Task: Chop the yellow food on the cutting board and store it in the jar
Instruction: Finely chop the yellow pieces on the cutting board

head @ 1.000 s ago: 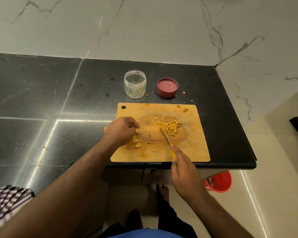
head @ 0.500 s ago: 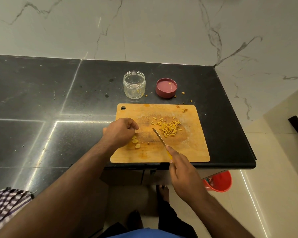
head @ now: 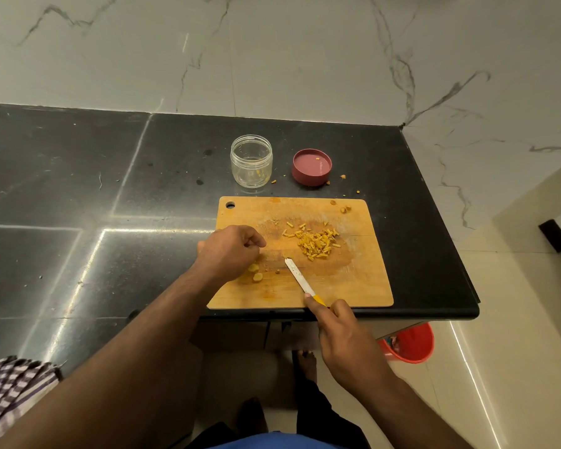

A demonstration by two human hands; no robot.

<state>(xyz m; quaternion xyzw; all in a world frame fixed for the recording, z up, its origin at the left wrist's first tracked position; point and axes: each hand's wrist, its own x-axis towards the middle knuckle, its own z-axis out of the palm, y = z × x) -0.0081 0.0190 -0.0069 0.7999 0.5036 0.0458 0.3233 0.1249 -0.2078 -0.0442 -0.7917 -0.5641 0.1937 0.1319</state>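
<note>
- The yellow food lies on the cutting board in two lots: a heap of chopped sticks right of the middle, and a few uncut round slices near the left edge.
- The left hand rests over those slices with its fingers curled; whether it pinches one is hidden.
- The right hand grips the yellow handle of the knife, its blade tip resting on the board between the two lots.
- The pieces look small, light and firm, likely to roll or scatter; stray bits already dot the tabletop.
- Gathering the sticks with the blade's flat would likely suit better than pinching.
- The jar stands open behind the board, nearly empty; its red lid lies beside it with a crumb on it.
</note>
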